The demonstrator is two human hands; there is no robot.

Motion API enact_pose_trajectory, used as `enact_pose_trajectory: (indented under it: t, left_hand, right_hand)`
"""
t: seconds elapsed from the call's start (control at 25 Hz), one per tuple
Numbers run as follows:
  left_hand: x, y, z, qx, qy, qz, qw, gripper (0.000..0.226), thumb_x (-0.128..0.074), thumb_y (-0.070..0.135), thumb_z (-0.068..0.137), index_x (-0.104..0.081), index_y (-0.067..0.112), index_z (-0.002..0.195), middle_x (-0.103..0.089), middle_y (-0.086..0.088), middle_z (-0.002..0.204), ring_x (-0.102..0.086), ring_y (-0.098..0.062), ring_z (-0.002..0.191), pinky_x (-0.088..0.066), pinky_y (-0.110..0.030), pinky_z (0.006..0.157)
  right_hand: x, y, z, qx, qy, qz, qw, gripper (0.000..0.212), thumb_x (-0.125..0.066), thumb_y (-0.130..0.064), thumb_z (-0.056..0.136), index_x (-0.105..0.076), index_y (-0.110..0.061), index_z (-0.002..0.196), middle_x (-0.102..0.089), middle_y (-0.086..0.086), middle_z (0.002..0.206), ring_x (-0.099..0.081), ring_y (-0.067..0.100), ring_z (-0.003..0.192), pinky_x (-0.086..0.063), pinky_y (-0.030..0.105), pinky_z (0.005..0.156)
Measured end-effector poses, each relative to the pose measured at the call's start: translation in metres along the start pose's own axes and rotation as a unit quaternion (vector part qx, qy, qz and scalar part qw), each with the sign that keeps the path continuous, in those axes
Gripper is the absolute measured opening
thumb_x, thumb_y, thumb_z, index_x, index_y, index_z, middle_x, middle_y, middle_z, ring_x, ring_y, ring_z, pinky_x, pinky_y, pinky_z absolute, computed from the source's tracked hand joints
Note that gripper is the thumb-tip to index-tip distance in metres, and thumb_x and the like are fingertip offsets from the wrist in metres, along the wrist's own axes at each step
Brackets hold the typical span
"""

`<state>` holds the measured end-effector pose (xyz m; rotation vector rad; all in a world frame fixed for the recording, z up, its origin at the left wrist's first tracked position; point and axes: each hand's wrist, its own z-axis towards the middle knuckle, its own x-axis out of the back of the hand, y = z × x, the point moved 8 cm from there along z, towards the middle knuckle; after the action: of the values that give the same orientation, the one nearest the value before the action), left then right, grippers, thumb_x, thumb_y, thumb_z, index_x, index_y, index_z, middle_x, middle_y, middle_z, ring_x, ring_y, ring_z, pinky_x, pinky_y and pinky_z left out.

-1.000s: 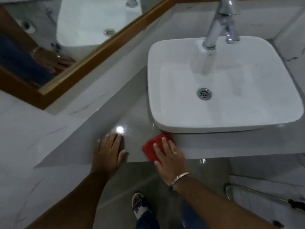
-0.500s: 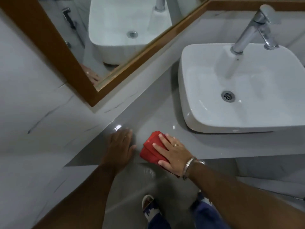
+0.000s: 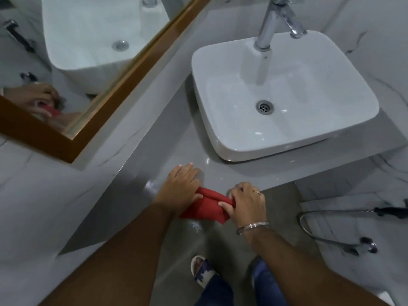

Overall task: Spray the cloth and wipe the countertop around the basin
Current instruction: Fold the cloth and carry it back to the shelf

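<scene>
A shiny grey stone counter [image 3: 167, 138] runs along a white wall with thin dark marble lines. A white square basin [image 3: 284, 93] sits on top of the counter, toward its right end. The basin has a round metal drain [image 3: 264, 106] in the middle and a tall shiny metal tap [image 3: 270, 25] at its back. A mirror with a brown wooden frame [image 3: 114, 85] hangs on the wall above the left side of the counter, and the basin and the hands show in it.

A folded red cloth [image 3: 206, 205] is at the front edge of the counter, in front of the basin and a bit to its left. The left hand [image 3: 181, 186] lies mostly flat, fingers out on the counter, with its thumb side pressing on the left end of the cloth. The right hand [image 3: 245, 200] is curled tight around the right end of the cloth. It has a ring and a silver metal bangle [image 3: 251, 226] on the wrist.

Below the front edge is a grey floor [image 3: 220, 239] with a few wet drops. A foot in a white and blue sandal [image 3: 202, 270] stands there. A metal hose [image 3: 331, 217] hangs on the wall to the right.
</scene>
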<state>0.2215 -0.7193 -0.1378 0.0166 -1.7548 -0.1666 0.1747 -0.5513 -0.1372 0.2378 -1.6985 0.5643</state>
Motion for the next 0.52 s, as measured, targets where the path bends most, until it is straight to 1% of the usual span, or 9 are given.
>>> enact_pose_trajectory:
  t: [0.04,0.12,0.16,0.2,0.28,0.32,0.36,0.44,0.52]
  left_hand:
    - [0.003,0.004,0.002,-0.016,-0.025,0.001,1.000,0.035,-0.075,0.041,0.080,-0.070,0.011,0.098,-0.069,-0.014,0.125,-0.060,-0.036,0.122,-0.046,-0.048,0.103]
    - [0.014,0.022,0.010,-0.042,-0.078,-0.021,0.996,0.026,-0.067,0.040,0.087,-0.064,0.017,0.098,-0.070,-0.008,0.110,-0.065,-0.032,0.104,-0.047,-0.041,0.088]
    - [0.017,0.033,0.014,-0.045,-0.096,-0.042,0.993,0.023,-0.062,0.039,0.091,-0.061,0.019,0.102,-0.069,-0.006,0.110,-0.065,-0.031,0.100,-0.046,-0.040,0.084]
    - [0.019,0.045,0.019,-0.045,-0.116,-0.060,0.990,0.023,-0.057,0.040,0.094,-0.059,0.021,0.106,-0.066,-0.006,0.112,-0.063,-0.031,0.099,-0.044,-0.040,0.082]
    - [0.027,0.087,0.040,-0.070,-0.144,-0.096,0.982,0.035,-0.046,0.047,0.096,-0.057,0.019,0.113,-0.061,-0.008,0.116,-0.059,-0.031,0.100,-0.042,-0.040,0.081]
    - [0.032,0.108,0.051,-0.087,-0.155,-0.117,0.977,0.042,-0.042,0.050,0.094,-0.057,0.017,0.115,-0.061,-0.010,0.116,-0.058,-0.031,0.101,-0.041,-0.039,0.081]
    - [0.039,0.138,0.065,-0.111,-0.165,-0.129,0.972,0.045,-0.042,0.050,0.092,-0.058,0.016,0.115,-0.062,-0.011,0.115,-0.058,-0.031,0.101,-0.040,-0.038,0.081]
    - [0.049,0.209,0.097,-0.163,-0.174,-0.122,0.963,0.032,-0.051,0.040,0.094,-0.061,0.016,0.114,-0.064,-0.010,0.114,-0.059,-0.030,0.105,-0.041,-0.037,0.082]
    - [0.059,0.300,0.126,-0.230,-0.168,-0.114,0.952,0.021,-0.057,0.025,0.095,-0.062,0.018,0.114,-0.065,-0.007,0.114,-0.059,-0.027,0.107,-0.044,-0.039,0.086]
  right_hand:
    - [0.000,0.003,-0.001,0.009,-0.026,0.034,0.999,0.035,-0.077,-0.055,0.065,-0.052,-0.031,0.071,-0.056,-0.005,0.078,-0.057,0.022,0.075,-0.041,0.033,0.066]
    - [0.006,0.026,-0.005,-0.011,-0.082,0.151,0.985,0.035,-0.077,-0.048,0.069,-0.046,-0.031,0.073,-0.057,-0.009,0.071,-0.058,0.022,0.072,-0.036,0.030,0.063]
    - [0.012,0.041,-0.009,-0.029,-0.098,0.191,0.976,0.033,-0.077,-0.044,0.070,-0.047,-0.030,0.074,-0.059,-0.008,0.070,-0.058,0.022,0.070,-0.038,0.030,0.061]
    - [0.021,0.058,-0.012,-0.042,-0.099,0.206,0.973,0.031,-0.076,-0.042,0.071,-0.050,-0.028,0.077,-0.063,-0.007,0.069,-0.059,0.023,0.068,-0.041,0.031,0.060]
    - [0.049,0.100,-0.028,-0.058,-0.078,0.202,0.975,0.027,-0.075,-0.040,0.074,-0.054,-0.026,0.082,-0.066,-0.003,0.071,-0.061,0.024,0.068,-0.046,0.033,0.060]
    - [0.062,0.120,-0.035,-0.062,-0.064,0.195,0.977,0.024,-0.074,-0.038,0.075,-0.055,-0.026,0.084,-0.067,-0.002,0.073,-0.062,0.025,0.069,-0.046,0.033,0.060]
    - [0.075,0.144,-0.048,-0.072,-0.054,0.195,0.977,0.021,-0.072,-0.034,0.077,-0.055,-0.025,0.086,-0.068,0.000,0.075,-0.062,0.027,0.072,-0.045,0.033,0.060]
    - [0.105,0.203,-0.082,-0.110,-0.036,0.208,0.971,0.014,-0.067,-0.023,0.081,-0.056,-0.021,0.090,-0.068,0.004,0.082,-0.062,0.030,0.080,-0.044,0.036,0.065]
    - [0.139,0.275,-0.134,-0.180,0.004,0.219,0.959,0.014,-0.062,-0.014,0.082,-0.058,-0.019,0.095,-0.067,0.006,0.090,-0.061,0.031,0.086,-0.045,0.037,0.070]
